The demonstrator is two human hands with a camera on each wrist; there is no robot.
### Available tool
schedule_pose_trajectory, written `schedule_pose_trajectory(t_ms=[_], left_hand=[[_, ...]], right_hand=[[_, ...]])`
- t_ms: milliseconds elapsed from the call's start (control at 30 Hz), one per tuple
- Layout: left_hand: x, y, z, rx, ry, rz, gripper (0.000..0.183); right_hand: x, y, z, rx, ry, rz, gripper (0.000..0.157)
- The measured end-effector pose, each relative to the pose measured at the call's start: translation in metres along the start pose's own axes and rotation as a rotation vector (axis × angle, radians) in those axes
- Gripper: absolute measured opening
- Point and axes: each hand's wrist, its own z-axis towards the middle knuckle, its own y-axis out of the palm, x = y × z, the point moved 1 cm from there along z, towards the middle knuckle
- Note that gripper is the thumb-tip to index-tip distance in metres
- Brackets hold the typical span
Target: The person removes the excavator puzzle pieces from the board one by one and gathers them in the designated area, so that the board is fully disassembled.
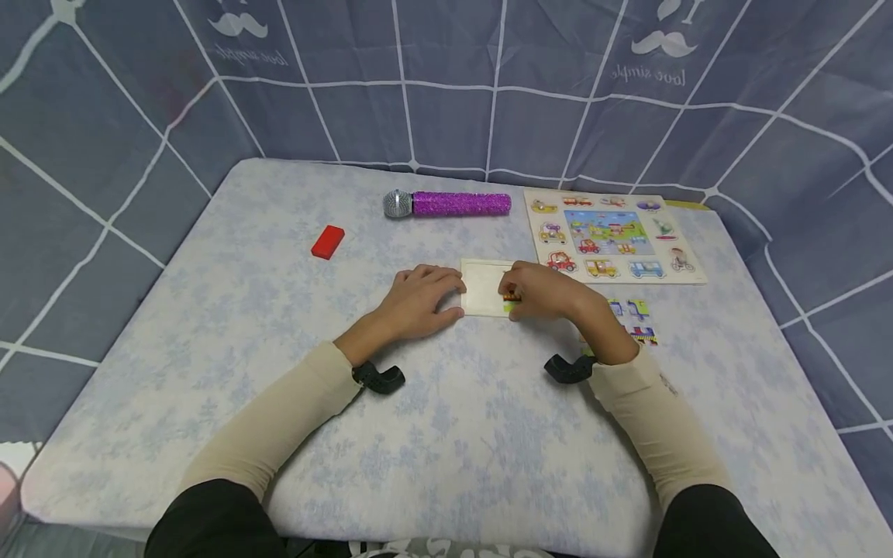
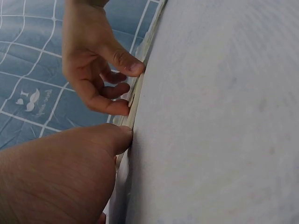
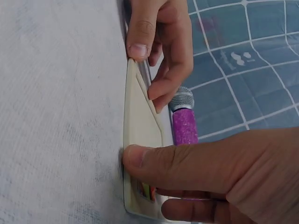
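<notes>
A small cream puzzle tray (image 1: 481, 287) with a raised rim lies flat between both hands. My left hand (image 1: 422, 302) holds its left end, thumb at the near corner and fingers along the far side, as the right wrist view shows. Over the tray's right end, my right hand (image 1: 540, 291) has its fingers curled down on a colourful puzzle piece (image 1: 512, 302). Its thumb (image 3: 140, 156) lies on the near rim. Part of the piece (image 3: 147, 190) shows inside the tray in the right wrist view; the fingers hide the rest.
Loose puzzle pieces (image 1: 642, 335) lie right of the tray, partly behind the right forearm. A wooden vehicle puzzle board (image 1: 607, 232) lies behind them. A purple glitter microphone (image 1: 460, 204) is at the back, and a red block (image 1: 328, 242) at the left.
</notes>
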Motion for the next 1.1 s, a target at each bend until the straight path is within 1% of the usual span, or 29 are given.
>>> schedule_pose_trajectory(t_ms=[133,367,667,767,933,1033,1100], left_hand=[[-0.001,0.001,0.001,-0.013,-0.003,0.004,0.04],[-0.001,0.001,0.0,-0.006,0.0,0.01,0.04],[0.001,-0.002,0.0,-0.02,-0.004,0.001,0.04],[0.001,-0.003,0.0,-0.025,-0.004,0.001,0.04],[0.001,-0.002,0.001,-0.028,-0.004,0.001,0.039],[0.0,-0.002,0.001,-0.024,-0.002,0.004,0.039],[0.0,-0.002,0.001,-0.018,0.001,0.006,0.039]], right_hand=[[0.002,0.0,0.0,-0.004,-0.011,0.003,0.032],[-0.001,-0.003,-0.003,0.005,-0.017,-0.008,0.032],[-0.003,-0.002,-0.006,0.007,-0.058,-0.044,0.033],[-0.003,-0.003,-0.007,0.018,-0.073,-0.036,0.035],[0.0,-0.011,-0.01,0.048,-0.084,0.083,0.039],[0.006,-0.017,-0.015,0.094,-0.109,0.142,0.037],[0.011,-0.023,-0.021,0.137,-0.128,0.148,0.035]])
